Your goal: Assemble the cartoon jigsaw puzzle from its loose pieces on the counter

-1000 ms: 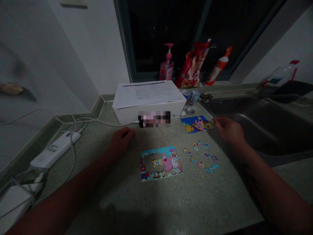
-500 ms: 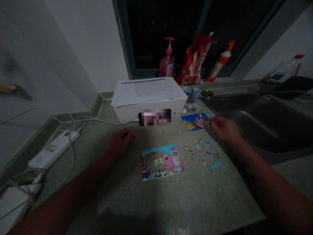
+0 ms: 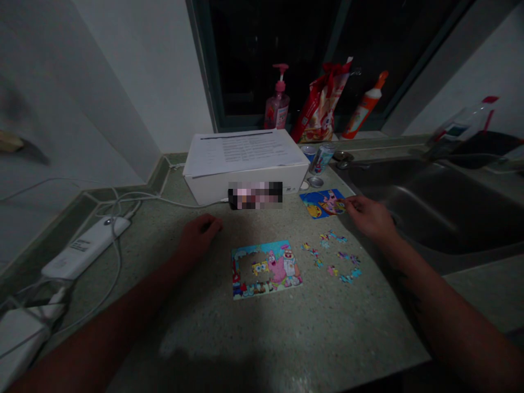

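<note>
A bare left hand (image 3: 200, 232) rests on the speckled grey-green stone counter (image 3: 262, 344), its fingers folded loosely together toward the palm, near the upper left corner of a partly filled, rectangular cartoon jigsaw (image 3: 284, 270). That jigsaw lies flat, roughly midway between the two forearms, with a turquoise upper edge, a pink starfish figure towards its right side, a yellow square face near its middle, and bare gaps around that face. To its right lies a loose scatter of small, multicoloured, interlocking cardboard pieces (image 3: 355, 274), some overlapping or touching. Beyond them, a bright blue rectangular cartoon picture (image 3: 317, 204) lies flat on the counter, and the bare right hand (image 3: 368, 215) reaches to its right edge with thumb and forefinger brought close together; in this dim light I cannot tell whether they are clamped on that edge, grip a small piece, or simply rest there. Behind the blue picture sit a round silvery metal lid (image 3: 315, 182) and a tilted cylindrical can with a colourful print (image 3: 323, 158). A white rectangular cardboard box (image 3: 210, 188) stands beside these, bearing a sheet of printed white paper (image 3: 241, 155) on top. To the right of the right hand is a brushed stainless-steel sink (image 3: 458, 202).
</note>
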`<state>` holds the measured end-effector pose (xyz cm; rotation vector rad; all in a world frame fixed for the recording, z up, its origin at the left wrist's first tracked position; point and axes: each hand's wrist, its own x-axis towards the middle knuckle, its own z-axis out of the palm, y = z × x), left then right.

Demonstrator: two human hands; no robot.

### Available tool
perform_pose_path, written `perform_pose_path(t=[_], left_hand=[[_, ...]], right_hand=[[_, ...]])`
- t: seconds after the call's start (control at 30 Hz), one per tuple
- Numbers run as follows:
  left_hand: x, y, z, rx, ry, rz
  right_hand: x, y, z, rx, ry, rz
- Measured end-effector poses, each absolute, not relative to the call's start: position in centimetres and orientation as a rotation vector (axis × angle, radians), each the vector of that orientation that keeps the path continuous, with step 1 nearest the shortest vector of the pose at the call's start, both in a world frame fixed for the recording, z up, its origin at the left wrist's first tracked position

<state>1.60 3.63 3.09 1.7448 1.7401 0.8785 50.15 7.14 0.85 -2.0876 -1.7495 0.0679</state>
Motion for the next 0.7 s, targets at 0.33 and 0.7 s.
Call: perform_pose_path(t=[0.33,0.7], left_hand=[[1.6,3.6,3.2,1.743,1.727,0.868],[1.8,4.0,3.0,1.742,1.733,0.857]], right_hand=[[48.9,6.7,2.0,-2.131,-1.839,0.069],[47.0,5.9,2.6,-1.999,-1.928,0.067]])
